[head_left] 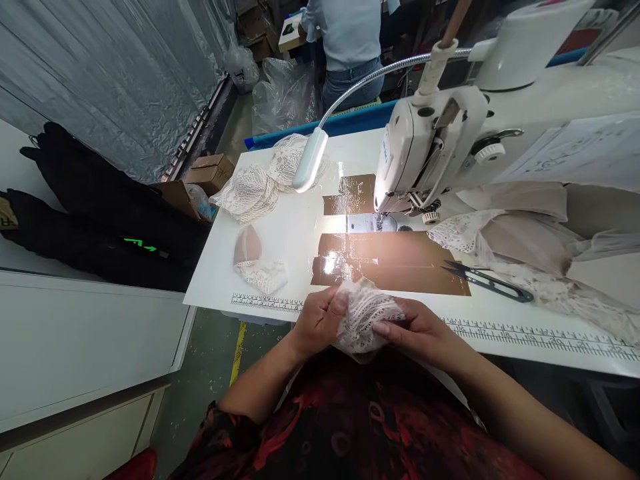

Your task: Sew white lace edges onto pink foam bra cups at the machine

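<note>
The left hand [320,320] and right hand [417,330] each pinch the lace [366,319] over the table [300,240]'s near edge — a light, even grip should best keep it from stretching.

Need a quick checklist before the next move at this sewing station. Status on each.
1. Left hand gripping lace piece: ok, thumb on top.
2. Right hand gripping it too: ok, on the opposite side.
3. Lace piece flat: not ok, bunched between the hands.
4. Scissors apart from both hands: ok, lying to the right.
5. Sewing machine threaded: cannot tell, too small to make out.
</note>
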Tool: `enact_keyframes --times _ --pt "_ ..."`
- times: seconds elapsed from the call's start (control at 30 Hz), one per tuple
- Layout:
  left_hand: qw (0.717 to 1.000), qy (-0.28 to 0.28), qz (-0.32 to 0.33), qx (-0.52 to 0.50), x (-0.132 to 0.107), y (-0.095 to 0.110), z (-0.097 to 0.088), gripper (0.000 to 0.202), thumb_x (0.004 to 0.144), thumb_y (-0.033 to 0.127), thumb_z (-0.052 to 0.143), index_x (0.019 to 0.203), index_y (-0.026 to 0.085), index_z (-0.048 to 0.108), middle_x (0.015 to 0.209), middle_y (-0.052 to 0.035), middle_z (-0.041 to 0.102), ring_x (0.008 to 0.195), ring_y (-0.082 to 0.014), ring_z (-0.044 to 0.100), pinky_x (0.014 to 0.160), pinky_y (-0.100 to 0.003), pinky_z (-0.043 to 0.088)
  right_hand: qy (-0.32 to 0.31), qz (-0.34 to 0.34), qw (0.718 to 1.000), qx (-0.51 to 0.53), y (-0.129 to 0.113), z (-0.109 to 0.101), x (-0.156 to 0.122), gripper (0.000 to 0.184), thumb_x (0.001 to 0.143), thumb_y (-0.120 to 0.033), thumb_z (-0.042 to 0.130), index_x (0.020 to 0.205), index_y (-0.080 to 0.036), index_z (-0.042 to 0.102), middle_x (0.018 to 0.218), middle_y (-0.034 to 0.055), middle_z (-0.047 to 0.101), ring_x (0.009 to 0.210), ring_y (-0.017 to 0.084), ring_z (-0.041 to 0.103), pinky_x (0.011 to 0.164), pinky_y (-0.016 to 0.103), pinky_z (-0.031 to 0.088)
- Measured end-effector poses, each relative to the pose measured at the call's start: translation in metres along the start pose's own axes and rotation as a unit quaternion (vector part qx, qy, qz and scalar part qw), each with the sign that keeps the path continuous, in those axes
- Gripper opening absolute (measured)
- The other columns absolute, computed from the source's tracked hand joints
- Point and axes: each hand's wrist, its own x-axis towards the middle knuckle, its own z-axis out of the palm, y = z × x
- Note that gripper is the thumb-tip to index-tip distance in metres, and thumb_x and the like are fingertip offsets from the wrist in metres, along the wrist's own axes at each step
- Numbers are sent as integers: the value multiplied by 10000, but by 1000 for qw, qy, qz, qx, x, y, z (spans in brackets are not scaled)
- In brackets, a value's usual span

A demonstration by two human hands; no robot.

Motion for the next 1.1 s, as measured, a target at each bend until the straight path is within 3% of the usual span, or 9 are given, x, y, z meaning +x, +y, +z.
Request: enact_keyframes --times 0.07,0.2,0.27,0.33,0.43,0.5,0.57,0.77,1.1 --pt "1000 -24 8 11 0 -2 0 408 942 448 408 649 164 419 613 23 378 577 -95 340 549 -248 274 13 -1 1000 16 -1 3 2 225 767 -389 685 816 -170 691 762 18 656 724 166 593 702 279 482" --pt "989 68 -71 -108 1 -9 -7 428 928 514 401 677 169 433 623 24 411 574 -95 368 554 -232 327 67 31 996 52 0 3 -1 219 758 -385 696 746 -168 666 699 4 629 637 135 555 612 255 462" --pt "985 82 -81 -130 3 -8 -16 399 883 549 475 768 168 497 709 9 496 632 -104 445 616 -232 391 94 39 994 42 -1 3 -3 225 738 -386 715 775 -168 671 689 1 619 619 132 541 585 252 450" --pt "993 40 -41 -103 6 -2 -26 445 781 570 616 984 178 558 970 -43 583 849 -158 547 784 -272 444 82 36 996 20 -3 4 -3 240 718 -383 731 819 -172 679 709 8 627 631 144 550 585 260 457" --pt "996 -89 -6 -32 10 13 -34 748 608 496 797 1236 208 510 1235 -93 535 1112 -248 519 952 -338 413 38 10 999 -35 -7 8 0 218 726 -351 727 871 -193 690 793 18 661 713 172 586 637 268 472" --pt "988 -156 -19 8 11 20 -34 679 626 430 800 1209 192 546 1141 -86 584 1031 -232 556 892 -323 442 38 -14 996 -77 -9 10 2 175 749 -340 708 860 -207 684 796 12 665 720 171 585 635 260 463" --pt "983 -181 -27 22 10 23 -30 490 717 414 730 1117 164 598 1000 -64 616 889 -189 576 787 -285 460 58 -29 991 -115 -10 11 3 152 791 -362 662 800 -210 662 755 7 647 688 164 569 614 259 450" --pt "981 -185 -23 53 3 20 -24 367 785 413 655 1021 134 624 859 -33 607 740 -138 540 661 -236 432 124 -62 977 -163 -10 11 4 313 855 -424 554 635 -202 569 755 31 611 692 166 552 627 290 446" --pt "987 -142 -10 79 12 27 -21 293 820 409 612 921 137 654 777 -25 612 694 -127 531 641 -227 415 148 -33 975 -163 -6 15 7 273 812 -401 601 637 -196 559 640 11 601 585 131 506 528 256 396"
